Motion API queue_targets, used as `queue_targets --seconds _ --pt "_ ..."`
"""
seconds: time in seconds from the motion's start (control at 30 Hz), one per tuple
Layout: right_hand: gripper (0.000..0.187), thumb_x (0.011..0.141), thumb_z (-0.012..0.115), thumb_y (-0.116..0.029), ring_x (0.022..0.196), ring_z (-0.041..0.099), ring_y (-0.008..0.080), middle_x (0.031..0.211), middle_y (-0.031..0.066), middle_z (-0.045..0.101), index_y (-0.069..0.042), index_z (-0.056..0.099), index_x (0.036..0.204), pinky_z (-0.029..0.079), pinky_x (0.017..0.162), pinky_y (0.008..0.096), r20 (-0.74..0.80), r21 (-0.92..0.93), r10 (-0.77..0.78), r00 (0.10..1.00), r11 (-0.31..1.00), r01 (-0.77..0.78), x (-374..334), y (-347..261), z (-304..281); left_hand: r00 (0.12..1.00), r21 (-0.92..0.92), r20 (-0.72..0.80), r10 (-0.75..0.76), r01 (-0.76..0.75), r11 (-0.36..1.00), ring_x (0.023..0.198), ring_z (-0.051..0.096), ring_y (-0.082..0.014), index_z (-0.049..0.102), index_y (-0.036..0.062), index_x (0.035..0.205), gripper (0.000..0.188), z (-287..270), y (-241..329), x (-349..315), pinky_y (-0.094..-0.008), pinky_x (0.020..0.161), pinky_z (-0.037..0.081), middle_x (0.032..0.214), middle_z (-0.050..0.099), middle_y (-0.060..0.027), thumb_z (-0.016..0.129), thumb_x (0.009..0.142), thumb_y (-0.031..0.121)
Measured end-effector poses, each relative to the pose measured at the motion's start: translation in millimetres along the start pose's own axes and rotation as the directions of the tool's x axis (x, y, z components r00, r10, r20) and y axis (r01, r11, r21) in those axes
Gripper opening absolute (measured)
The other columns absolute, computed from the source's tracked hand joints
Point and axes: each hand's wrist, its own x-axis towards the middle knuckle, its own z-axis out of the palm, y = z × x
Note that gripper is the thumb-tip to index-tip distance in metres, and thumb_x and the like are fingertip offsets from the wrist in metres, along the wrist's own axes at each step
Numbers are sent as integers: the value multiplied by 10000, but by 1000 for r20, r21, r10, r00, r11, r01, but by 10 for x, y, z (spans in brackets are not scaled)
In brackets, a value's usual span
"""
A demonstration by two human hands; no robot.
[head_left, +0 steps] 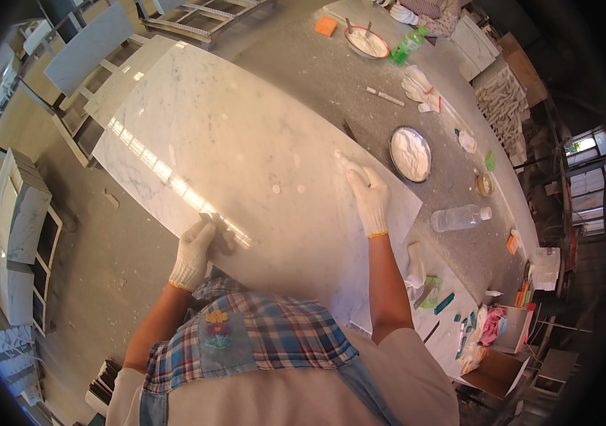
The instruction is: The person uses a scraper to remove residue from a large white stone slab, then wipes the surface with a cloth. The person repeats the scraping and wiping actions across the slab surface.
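Observation:
A large polished white marble slab (246,128) with grey veins lies in front of me, reflecting a bright strip of light. My left hand (193,252), in a white knit glove, is closed at the slab's near left edge. Its fingers are round a small dark piece (208,217) whose kind I cannot make out; a dark reflection shows beside it. Farther right, my gloved right hand (368,195) rests on the slab near its right edge, fingers stretched toward a whitish smear (338,153). No object shows in it.
Right of the slab, a grey worktop (360,92) carries a bowl of white powder (411,154), a red-rimmed bowl (367,42), a green bottle (408,46), a clear bottle (460,219) and gloves (420,89). A co-worker's gloved hand (404,14) is beyond. Stacked slabs (19,206) stand left.

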Motion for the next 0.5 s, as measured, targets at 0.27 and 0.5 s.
queue_targets --seconds 0.27,0.5 --pt "232 921 723 -204 782 576 93 834 34 678 5 728 1023 481 736 289 -17 61 -17 1000 998 18 -15 25 9 1000 -22 17 6 -6 1000 726 670 -247 601 -14 945 259 -6 -9 3 -371 744 573 894 708 -190 481 1057 186" --pt "226 924 721 -203 773 553 87 813 26 650 10 718 999 475 728 286 -7 21 -18 1000 1000 18 -12 39 12 1000 -53 -17 -22 21 998 735 674 -249 600 -12 949 260 -8 -36 9 -376 758 576 898 708 -192 479 1060 189"
